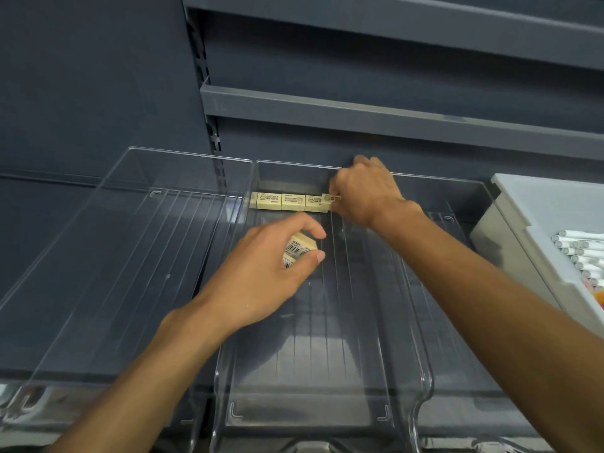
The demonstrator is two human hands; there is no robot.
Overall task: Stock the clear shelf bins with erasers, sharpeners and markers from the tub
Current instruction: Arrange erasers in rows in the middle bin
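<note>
A row of several cream erasers [284, 201] lines the back wall of the middle clear bin [405, 325]. My right hand [362, 191] pinches the eraser [327, 201] at the right end of that row. Above the bin's floor, my left hand [268, 273] holds two more cream erasers [299, 250], their barcode labels facing up. A grey tub [523, 230] at the right edge contains white markers [581, 253].
An empty clear bin [98, 256] stands to the left of the middle one, and another clear bin [457, 223] sits to its right beside the tub. Dark grey shelves [359, 109] run above on the slotted back panel.
</note>
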